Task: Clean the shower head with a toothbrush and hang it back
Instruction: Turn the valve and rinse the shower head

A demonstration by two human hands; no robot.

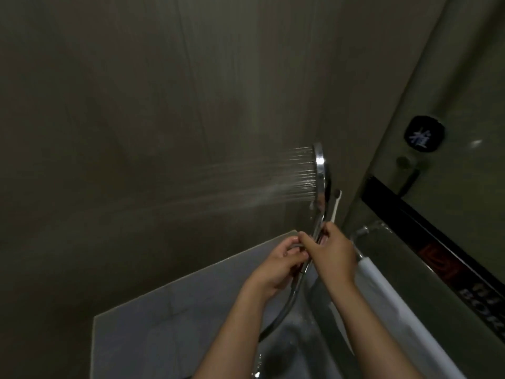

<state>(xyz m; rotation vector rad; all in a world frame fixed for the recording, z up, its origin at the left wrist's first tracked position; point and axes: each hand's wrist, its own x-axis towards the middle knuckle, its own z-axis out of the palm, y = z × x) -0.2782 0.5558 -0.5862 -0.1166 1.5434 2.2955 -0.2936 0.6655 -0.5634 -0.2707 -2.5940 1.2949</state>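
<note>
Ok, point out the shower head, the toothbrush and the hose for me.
shower head (pixel 320 170): head view, on the chrome rim of the round head.
toothbrush (pixel 335 207): head view, on the white handle below the dark bristles.
hose (pixel 284 310): head view, on the metal curve below the hands.

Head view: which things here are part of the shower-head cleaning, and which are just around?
Part of the job:
- shower head, spraying leftward, gripped at its handle by both hands
- toothbrush, in the right hand, bristles up
- hose, below the left hand

Just around:
- white rolled cloth on rail
- dark wall badge
- glass door
</note>
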